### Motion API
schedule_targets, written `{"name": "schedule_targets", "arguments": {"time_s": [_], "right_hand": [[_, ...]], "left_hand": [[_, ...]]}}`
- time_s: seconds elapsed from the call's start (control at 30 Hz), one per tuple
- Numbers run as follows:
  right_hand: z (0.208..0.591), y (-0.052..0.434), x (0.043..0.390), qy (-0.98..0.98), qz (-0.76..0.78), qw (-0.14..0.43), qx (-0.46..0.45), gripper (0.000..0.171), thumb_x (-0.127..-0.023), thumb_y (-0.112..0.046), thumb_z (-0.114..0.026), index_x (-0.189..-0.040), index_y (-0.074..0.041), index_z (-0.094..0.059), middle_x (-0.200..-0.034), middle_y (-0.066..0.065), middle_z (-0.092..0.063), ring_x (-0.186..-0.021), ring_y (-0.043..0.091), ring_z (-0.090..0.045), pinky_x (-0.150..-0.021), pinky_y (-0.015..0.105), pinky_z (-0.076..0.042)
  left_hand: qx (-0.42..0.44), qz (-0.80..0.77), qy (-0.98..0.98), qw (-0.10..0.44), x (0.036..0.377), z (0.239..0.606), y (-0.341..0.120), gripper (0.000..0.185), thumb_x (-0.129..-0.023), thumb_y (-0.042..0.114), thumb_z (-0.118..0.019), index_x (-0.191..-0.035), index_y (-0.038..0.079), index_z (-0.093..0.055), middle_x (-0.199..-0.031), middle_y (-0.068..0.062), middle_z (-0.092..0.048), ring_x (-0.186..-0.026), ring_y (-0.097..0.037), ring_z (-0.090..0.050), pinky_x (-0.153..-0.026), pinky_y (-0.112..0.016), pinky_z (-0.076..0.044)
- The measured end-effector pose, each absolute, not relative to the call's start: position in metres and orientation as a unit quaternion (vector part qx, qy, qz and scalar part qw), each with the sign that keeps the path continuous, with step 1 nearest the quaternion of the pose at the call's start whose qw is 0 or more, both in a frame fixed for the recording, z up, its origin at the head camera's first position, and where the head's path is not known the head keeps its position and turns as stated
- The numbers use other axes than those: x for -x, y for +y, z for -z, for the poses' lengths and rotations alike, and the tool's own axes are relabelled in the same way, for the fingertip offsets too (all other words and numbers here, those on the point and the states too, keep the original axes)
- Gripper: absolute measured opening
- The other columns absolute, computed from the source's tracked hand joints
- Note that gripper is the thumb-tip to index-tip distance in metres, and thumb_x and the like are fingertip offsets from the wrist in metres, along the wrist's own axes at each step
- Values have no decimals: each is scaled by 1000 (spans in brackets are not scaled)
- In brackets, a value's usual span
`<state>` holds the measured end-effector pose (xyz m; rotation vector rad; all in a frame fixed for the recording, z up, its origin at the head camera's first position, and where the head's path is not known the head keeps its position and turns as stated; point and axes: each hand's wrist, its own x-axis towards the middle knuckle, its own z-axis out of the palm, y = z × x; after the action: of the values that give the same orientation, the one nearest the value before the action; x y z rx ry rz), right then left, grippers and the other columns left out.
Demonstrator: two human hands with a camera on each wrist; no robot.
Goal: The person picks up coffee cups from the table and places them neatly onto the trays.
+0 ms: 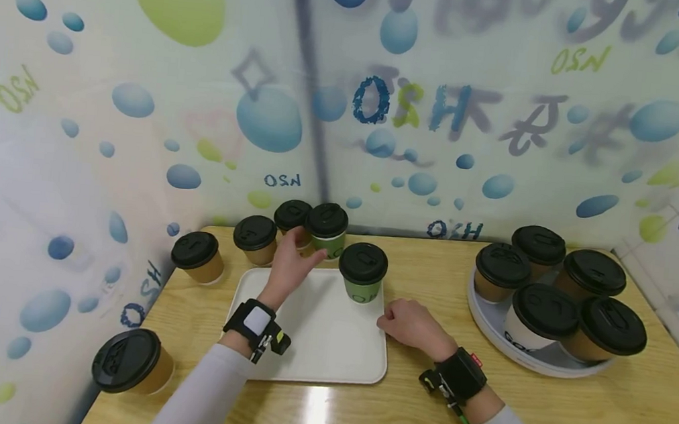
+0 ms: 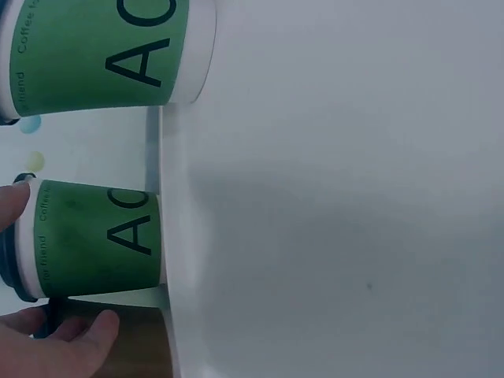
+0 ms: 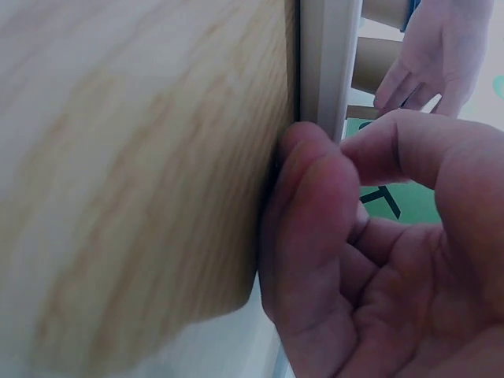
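Left hand (image 1: 289, 266) grips a green lidded cup (image 1: 327, 230), lettered "Coffee friend", just off the white tray's (image 1: 328, 346) far edge. Right hand (image 1: 411, 324), fingers loosely curled and holding nothing, rests on the table (image 1: 539, 418) against the tray's right edge. A second green cup (image 1: 362, 272) stands on the tray's far right corner.

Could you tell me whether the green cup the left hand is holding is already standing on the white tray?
Not yet. The green cup in the left hand stands upright just beyond the white tray's far edge, its base outside the rim in the left wrist view.

Round tray (image 1: 550, 365) w/ five lidded cups (right), brown cup (image 1: 131, 362) front-left
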<state>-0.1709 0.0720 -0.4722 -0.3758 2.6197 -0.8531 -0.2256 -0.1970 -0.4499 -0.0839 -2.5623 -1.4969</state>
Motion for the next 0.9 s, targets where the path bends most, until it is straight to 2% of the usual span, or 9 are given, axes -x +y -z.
{"name": "schedule_targets", "arguments": {"time_s": [0.47,0.73,0.9], "right_hand": [[474,73,173,922,310,188,137,31,-97,-17,-65,-68,-11,-59,-58,0,-48,-51,16,-46,-50,27,-31],[473,74,173,919,314,201,130,28,-98,-18,-65,-71,-11,-61,-59,1,-51,-52,17,-48,-50,27,-33],[474,74,173,918,316,207,126,28,-98,-18,-66,-72,-11,-62,-59,1,-50,-53,17,-49,-50,27,-33]], "left_hand": [[-3,516,-851,102,245,461,-180,90,-89,26,-84,-156,-2,-32,-152,-24,-45,-141,-41,-46,-115,-49,-40],[-27,526,-844,105,257,465,-172,97,-87,31,-85,-158,0,-26,-153,-21,-46,-142,-34,-46,-115,-45,-40],[-38,526,-842,112,262,466,-168,99,-86,31,-87,-157,-1,-27,-151,-22,-48,-139,-35,-48,-114,-48,-40]]}}
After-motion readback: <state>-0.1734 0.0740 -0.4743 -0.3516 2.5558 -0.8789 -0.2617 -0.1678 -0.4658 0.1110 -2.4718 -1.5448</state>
